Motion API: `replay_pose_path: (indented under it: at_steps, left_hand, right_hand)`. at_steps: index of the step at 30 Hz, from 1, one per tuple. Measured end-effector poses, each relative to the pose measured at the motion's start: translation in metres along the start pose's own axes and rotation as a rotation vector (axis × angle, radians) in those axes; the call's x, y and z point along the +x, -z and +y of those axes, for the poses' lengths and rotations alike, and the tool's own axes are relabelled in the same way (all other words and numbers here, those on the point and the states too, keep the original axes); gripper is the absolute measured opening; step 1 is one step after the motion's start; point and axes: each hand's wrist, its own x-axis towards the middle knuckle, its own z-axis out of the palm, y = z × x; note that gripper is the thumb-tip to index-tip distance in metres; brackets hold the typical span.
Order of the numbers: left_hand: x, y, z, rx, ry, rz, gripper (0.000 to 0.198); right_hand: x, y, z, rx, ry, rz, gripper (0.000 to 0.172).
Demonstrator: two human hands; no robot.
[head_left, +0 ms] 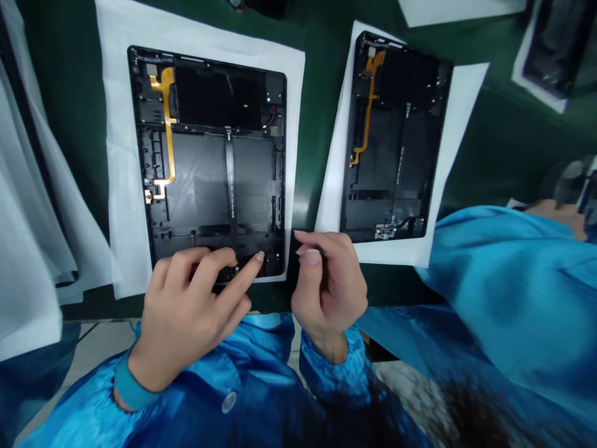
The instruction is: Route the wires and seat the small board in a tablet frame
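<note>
A black tablet housing (pixel 200 168) lies on a white sheet (pixel 122 180) in front of me. Inside it run an orange flex cable (pixel 168 143) on the left and a dark ribbon cable (pixel 230 174) down the middle. My left hand (pixel 191 298) rests over the housing's near edge, fingers apart, with the index fingertip on the lower right corner. Part of a small circuit board shows beneath those fingers. Just right of that corner, my right hand (pixel 331 280) is curled, thumb against fingers; whatever it may hold is hidden.
A second tablet housing (pixel 377 143) lies on white sheets (pixel 454 143) to the right, its small circuit board (pixel 385 231) visible. White sheets (pixel 32 186) hang at the left. A co-worker's blue sleeve (pixel 508 274) reaches in from the right. Another device (pixel 553 53) lies at the upper right.
</note>
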Motion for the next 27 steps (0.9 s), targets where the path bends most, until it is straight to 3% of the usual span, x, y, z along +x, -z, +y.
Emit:
replay_pose_path:
  at_steps: [6,8,12,18,27]
  left_hand:
    - [-0.0004,0.0,-0.0018,-0.007,-0.004,0.001,0.049]
    - [-0.0008,0.0005,-0.0026,-0.011,-0.018,-0.005,0.049]
    - [-0.0017,0.0005,-0.0028,-0.005,-0.03,0.011,0.05]
    - [-0.0011,0.0003,-0.0017,0.001,-0.017,0.015,0.045]
    - [-0.0035,-0.0012,-0.0015,-0.037,-0.011,0.02,0.038]
  right_hand:
    - [-0.0005,0.0002,0.0017,0.044,0.057,0.167,0.027]
    - [-0.0012,-0.0002,0.0025,0.104,0.086,0.169,0.027]
    - [-0.004,-0.0016,0.0021,0.194,0.049,0.096,0.017]
    - [-0.0038,-0.0028,-0.0015,0.207,-0.018,-0.004,0.018]
    - [0.0043,-0.0056,-0.0026,0.355,0.117,-0.211,0.013]
